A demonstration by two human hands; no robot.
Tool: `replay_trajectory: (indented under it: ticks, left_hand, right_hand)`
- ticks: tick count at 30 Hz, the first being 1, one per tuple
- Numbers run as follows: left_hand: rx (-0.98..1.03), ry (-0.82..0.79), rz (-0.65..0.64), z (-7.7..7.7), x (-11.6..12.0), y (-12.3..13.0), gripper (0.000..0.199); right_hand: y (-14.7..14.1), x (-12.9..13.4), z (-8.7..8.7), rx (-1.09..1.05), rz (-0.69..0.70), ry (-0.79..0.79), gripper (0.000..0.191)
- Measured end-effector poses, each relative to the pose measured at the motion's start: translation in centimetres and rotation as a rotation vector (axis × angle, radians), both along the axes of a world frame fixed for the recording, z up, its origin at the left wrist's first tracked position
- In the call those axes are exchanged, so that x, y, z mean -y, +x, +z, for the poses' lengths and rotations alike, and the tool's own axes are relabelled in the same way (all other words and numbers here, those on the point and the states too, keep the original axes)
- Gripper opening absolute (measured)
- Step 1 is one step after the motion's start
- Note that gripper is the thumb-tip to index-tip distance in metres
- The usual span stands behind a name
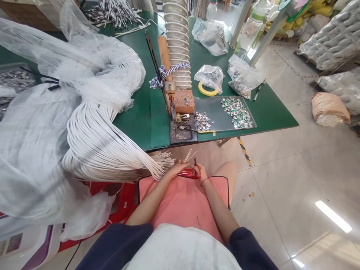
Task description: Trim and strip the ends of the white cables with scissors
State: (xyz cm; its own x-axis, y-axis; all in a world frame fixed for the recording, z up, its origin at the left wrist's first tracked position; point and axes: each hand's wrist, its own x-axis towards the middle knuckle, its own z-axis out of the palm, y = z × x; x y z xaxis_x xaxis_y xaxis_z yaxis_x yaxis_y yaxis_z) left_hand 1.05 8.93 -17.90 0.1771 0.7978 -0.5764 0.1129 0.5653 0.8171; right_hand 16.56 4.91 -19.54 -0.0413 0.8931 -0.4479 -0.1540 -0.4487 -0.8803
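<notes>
Just beyond the table's front edge, over my lap, my left hand [179,167] is closed around a few thin white cables whose ends fan out past the fingers. Close on its right, my right hand [198,171] grips red-handled scissors [195,162], their dark tips pointing away from me. A thick bundle of white cables [104,144] hangs off the table at the left, its cut ends lying beside my left hand. Something red and shiny lies under both hands on the pink apron [182,202].
On the green table [135,127] are a soldering iron on a stand beside a brick [182,102], a ribbed hose [177,45], a tray [216,112] of small metal connectors, yellow tape [208,90] and plastic bags of parts. Plastic-wrapped cables [36,150] fill the left.
</notes>
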Motion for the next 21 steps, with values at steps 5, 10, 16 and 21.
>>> replay_trajectory:
  ticks: [5, 10, 16, 21]
  left_hand:
    - [0.073, -0.002, -0.090, 0.1, 0.2, -0.3, 0.028]
    - [0.080, -0.005, -0.106, 0.3, 0.3, -0.4, 0.027]
    - [0.083, -0.020, -0.115, 1.0, 0.3, -0.3, 0.031]
    - [0.046, -0.013, -0.120, 1.1, 0.3, -0.3, 0.031]
  right_hand:
    - [0.1, -0.1, 0.1, -0.006, -0.006, 0.016, 0.021]
    - [0.1, -0.1, 0.1, -0.016, -0.010, 0.019, 0.022]
    - [0.3, -0.2, 0.5, -0.034, -0.013, 0.033, 0.023]
    - [0.1, -0.2, 0.7, -0.056, -0.015, 0.028, 0.023]
